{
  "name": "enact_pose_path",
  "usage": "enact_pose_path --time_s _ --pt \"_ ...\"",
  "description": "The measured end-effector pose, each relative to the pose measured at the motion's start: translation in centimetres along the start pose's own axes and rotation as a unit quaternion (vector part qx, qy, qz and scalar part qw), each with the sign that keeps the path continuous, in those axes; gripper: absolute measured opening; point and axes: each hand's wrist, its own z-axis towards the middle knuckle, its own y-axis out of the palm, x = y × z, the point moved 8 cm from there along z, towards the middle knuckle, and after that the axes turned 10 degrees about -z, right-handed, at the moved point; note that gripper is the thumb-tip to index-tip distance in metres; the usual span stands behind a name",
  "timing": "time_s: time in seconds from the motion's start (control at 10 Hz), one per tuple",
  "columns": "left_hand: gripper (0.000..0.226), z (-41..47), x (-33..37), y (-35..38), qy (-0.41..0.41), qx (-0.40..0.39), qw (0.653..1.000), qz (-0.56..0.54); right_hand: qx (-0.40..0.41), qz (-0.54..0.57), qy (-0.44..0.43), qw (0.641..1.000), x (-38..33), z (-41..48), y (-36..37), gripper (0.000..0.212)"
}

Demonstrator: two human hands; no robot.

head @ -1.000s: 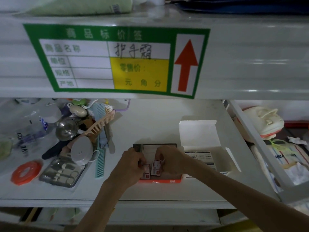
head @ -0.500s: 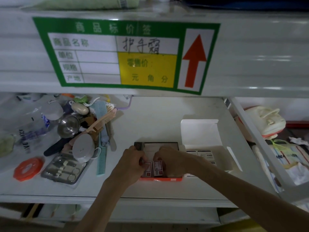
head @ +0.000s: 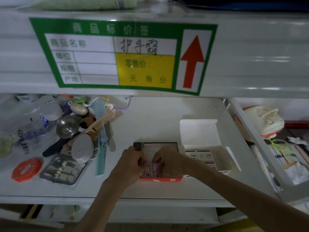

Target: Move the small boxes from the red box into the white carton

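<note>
The red box (head: 160,179) lies open on the white shelf, near its front edge. Two small white boxes with red print (head: 151,169) stand side by side inside it. My left hand (head: 129,166) pinches the left one and my right hand (head: 168,162) pinches the right one, both hands inside the red box. The white carton (head: 224,158) sits right beside the red box, lid flap up, with several small boxes (head: 199,154) lying in its left part. My hands hide much of the red box's inside.
A heap of combs (head: 102,122), a metal cup (head: 67,126), a manicure set (head: 64,169) and an orange lid (head: 26,169) fills the shelf's left side. A large price label (head: 123,56) hangs on the shelf edge above. A slanted white divider (head: 255,148) borders the right.
Both hands have stayed in the red box, closing tighter on the two small boxes. The view has shifted slightly.
</note>
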Motion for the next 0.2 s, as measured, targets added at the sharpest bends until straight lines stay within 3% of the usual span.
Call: enact_pose_path --time_s 0.1,0.2 --pt "0.01 0.0 0.0 0.2 -0.009 -0.017 1.0 -0.007 -0.004 0.01 0.01 1.0 -0.2 -1.0 -0.7 0.036" --pt "0.007 -0.2 0.7 -0.3 -0.02 -0.004 0.999 -0.031 0.06 0.021 0.005 0.998 -0.6 -2.9 -2.4 0.045"
